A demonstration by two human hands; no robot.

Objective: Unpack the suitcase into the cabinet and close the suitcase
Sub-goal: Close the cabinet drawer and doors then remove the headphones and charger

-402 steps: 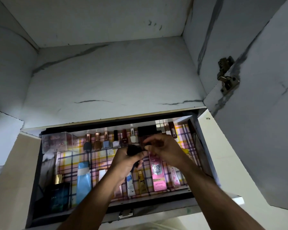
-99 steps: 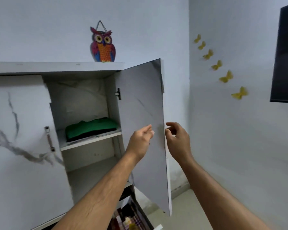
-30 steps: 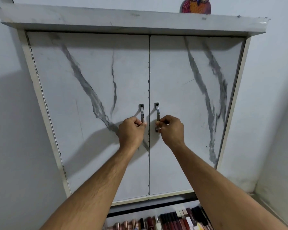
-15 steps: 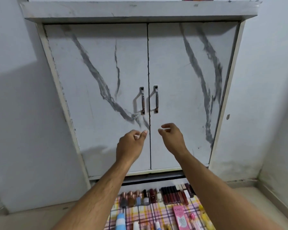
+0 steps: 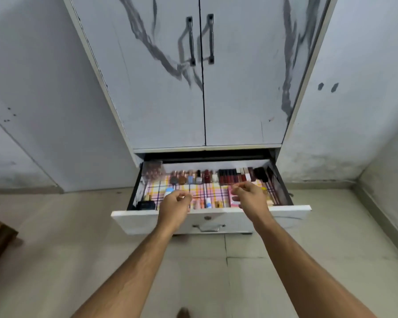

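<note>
From the head view, the cabinet has both doors shut and its bottom drawer pulled out, likely so it can be pushed in next. The left hand and right hand hang over the drawer with fingers loosely curled, holding nothing. Small bottles stand in a neat row at the back, probably to stay easy to find. No writing can be read. The suitcase is not in sight.

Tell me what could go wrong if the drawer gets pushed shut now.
The upright nail polish bottles along the back of the drawer could topple if it is shoved hard. Both the left hand and right hand hover over the front edge, so fingers might get caught.
</note>
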